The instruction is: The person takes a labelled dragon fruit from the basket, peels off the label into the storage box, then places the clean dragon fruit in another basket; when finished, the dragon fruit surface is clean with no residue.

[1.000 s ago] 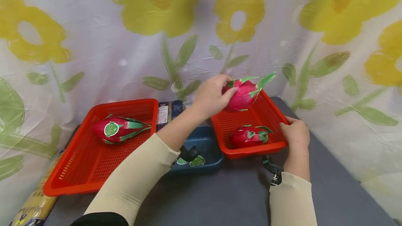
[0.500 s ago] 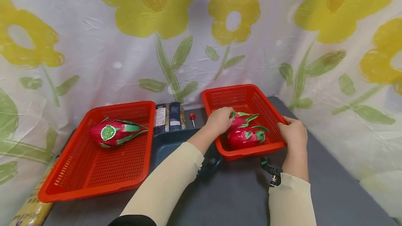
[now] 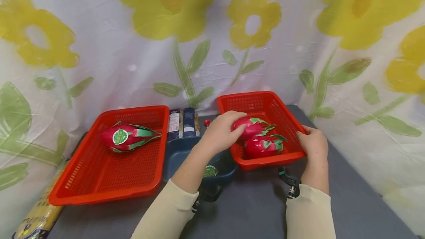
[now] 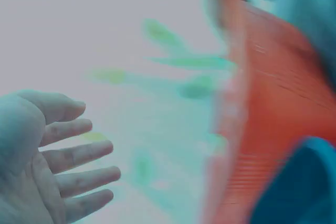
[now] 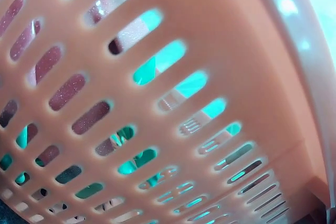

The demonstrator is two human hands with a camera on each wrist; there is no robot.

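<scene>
My left hand (image 3: 221, 132) is just left of the smaller red basket (image 3: 265, 165), fingers spread and holding nothing, as the left wrist view also shows. In that basket one dragon fruit (image 3: 245, 127) lies behind another dragon fruit (image 3: 262, 147), both with green-tipped leaves pointing right; my left fingertips overlap the rear one in the head view. My right hand (image 3: 313, 145) grips the basket's right rim. The slotted basket wall (image 5: 226, 40) fills the right wrist view, with pink and green showing through its slots.
A larger red basket (image 3: 103, 196) at left holds a stickered dragon fruit (image 3: 123, 137). Between the baskets is a blue basin (image 3: 177, 154) with a green label (image 3: 210, 171). Behind it are a dark-and-clear packet (image 3: 183, 123) and a red lollipop (image 3: 207, 123). A yellow packet (image 3: 41, 213) lies far left.
My left hand has lowered a dragon fruit into the smaller basket, let it go and pulled back to the left. My right hand stays on the rim.
</scene>
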